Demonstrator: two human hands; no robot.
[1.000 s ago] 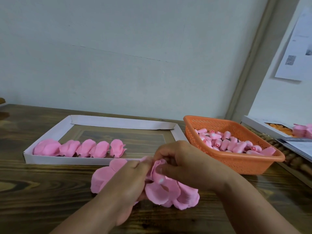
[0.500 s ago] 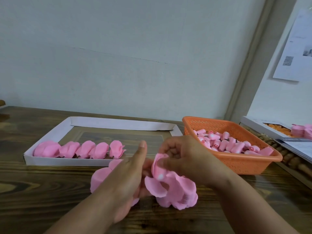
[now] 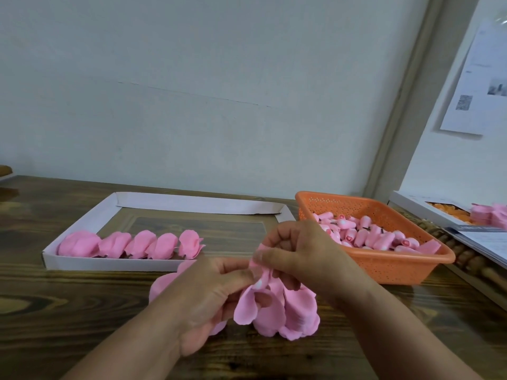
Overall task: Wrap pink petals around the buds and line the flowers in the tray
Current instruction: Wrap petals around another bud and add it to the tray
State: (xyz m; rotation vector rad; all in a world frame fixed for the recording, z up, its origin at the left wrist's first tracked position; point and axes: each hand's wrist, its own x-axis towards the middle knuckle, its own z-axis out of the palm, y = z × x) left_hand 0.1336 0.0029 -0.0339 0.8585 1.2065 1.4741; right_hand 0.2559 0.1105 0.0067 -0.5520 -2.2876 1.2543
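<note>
Both hands, left (image 3: 211,294) and right (image 3: 304,256), are pinching a pink petal cluster (image 3: 277,308) above the desk (image 3: 68,311). Five wrapped flowers (image 3: 131,244) are lying in the white tray (image 3: 109,264). Pink buds (image 3: 367,237) are filling the orange basket (image 3: 384,267).

The left hand (image 3: 211,294) is closing back in from nine o'clock, its fingers now pinching the petal (image 3: 248,305) against the bud the right hand (image 3: 299,256) is lifting slightly.

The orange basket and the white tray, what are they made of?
The orange basket looks like moulded plastic: its walls are dotted with small holes and have a smooth, even colour. The white tray looks like thin matte cardboard, with folded flaps at its corners.
</note>
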